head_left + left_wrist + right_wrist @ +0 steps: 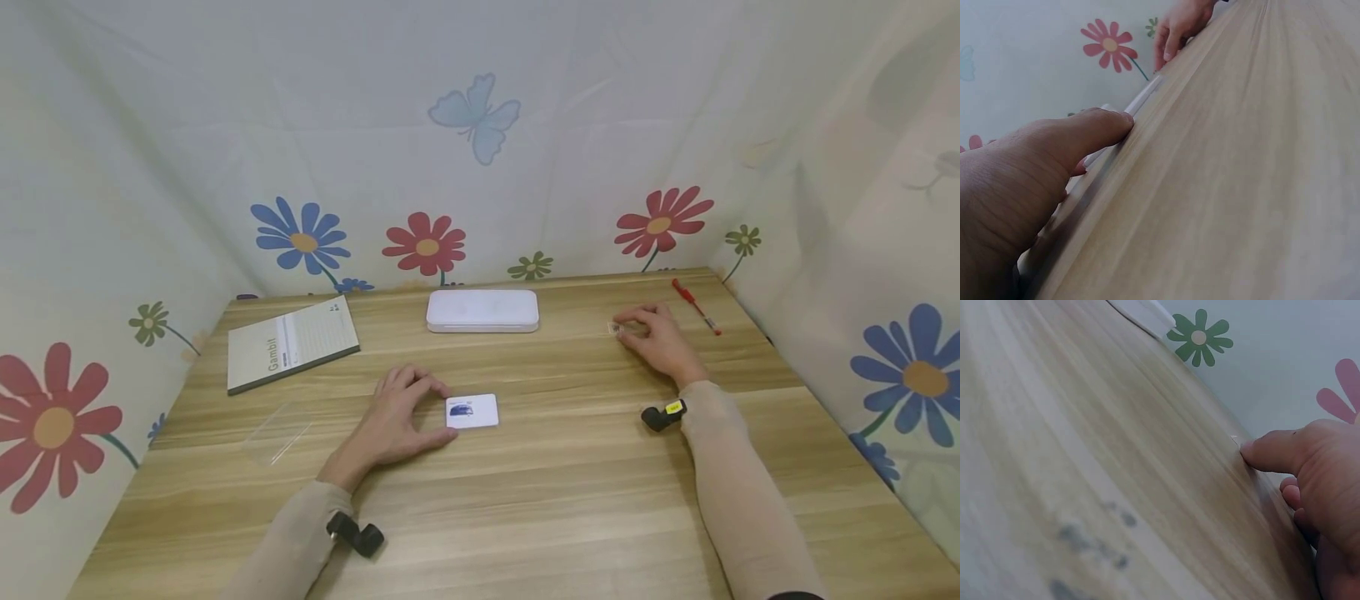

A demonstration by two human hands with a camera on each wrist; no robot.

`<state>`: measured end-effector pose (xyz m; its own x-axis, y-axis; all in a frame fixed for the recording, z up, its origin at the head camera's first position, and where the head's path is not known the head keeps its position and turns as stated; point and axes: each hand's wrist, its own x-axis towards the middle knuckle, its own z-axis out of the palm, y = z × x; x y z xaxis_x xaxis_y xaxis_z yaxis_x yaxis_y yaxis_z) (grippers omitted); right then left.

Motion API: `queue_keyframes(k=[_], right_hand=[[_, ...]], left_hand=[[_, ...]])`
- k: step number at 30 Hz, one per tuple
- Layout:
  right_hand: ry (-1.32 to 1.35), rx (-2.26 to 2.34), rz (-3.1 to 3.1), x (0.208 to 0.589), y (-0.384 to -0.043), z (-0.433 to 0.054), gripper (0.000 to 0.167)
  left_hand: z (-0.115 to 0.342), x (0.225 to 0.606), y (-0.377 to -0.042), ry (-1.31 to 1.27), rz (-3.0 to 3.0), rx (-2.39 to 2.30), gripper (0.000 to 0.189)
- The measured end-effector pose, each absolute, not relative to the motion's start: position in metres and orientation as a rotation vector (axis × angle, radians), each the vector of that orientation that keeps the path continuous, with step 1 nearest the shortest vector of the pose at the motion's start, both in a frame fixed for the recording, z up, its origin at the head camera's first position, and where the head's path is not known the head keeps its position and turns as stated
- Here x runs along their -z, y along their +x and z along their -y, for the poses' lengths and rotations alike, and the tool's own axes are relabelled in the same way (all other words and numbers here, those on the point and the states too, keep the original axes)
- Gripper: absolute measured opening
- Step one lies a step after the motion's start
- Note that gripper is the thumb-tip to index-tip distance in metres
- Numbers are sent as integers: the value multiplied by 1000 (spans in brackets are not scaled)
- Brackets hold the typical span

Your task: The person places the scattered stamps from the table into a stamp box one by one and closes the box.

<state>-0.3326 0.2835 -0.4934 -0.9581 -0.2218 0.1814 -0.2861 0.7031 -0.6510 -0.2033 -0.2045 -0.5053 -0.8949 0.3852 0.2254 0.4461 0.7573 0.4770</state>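
Note:
Near the middle of the table lies a white card (480,410) with a blue car picture on its left part. My left hand (397,417) grips its left end, thumb at the near corner and forefinger at the far one. In the left wrist view the thumb (1107,125) presses against the card's edge (1144,94). Farther off to the right, my right hand (660,340) pinches a small clear piece (615,328) with a dark mark, low over the table. Most of that piece is hidden by the thumb in the right wrist view.
A white flat case (482,310) stands at the back centre. On the left lie a notebook (292,343) marked "Gambit" and a clear flat sheet (277,433). A red pen (696,306) lies beyond the right hand. Flowered cloth (570,167) hangs behind the table (540,517).

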Motion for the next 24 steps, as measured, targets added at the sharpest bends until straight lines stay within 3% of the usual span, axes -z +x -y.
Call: queue_keyframes(k=[10, 24], right_hand=[[378, -1161, 2752, 495, -333, -281, 22], [333, -1228, 2659, 501, -333, -282, 19]], left_hand=[[204, 507, -203, -676, 2843, 808, 56], [204, 507, -204, -679, 2842, 808, 55]])
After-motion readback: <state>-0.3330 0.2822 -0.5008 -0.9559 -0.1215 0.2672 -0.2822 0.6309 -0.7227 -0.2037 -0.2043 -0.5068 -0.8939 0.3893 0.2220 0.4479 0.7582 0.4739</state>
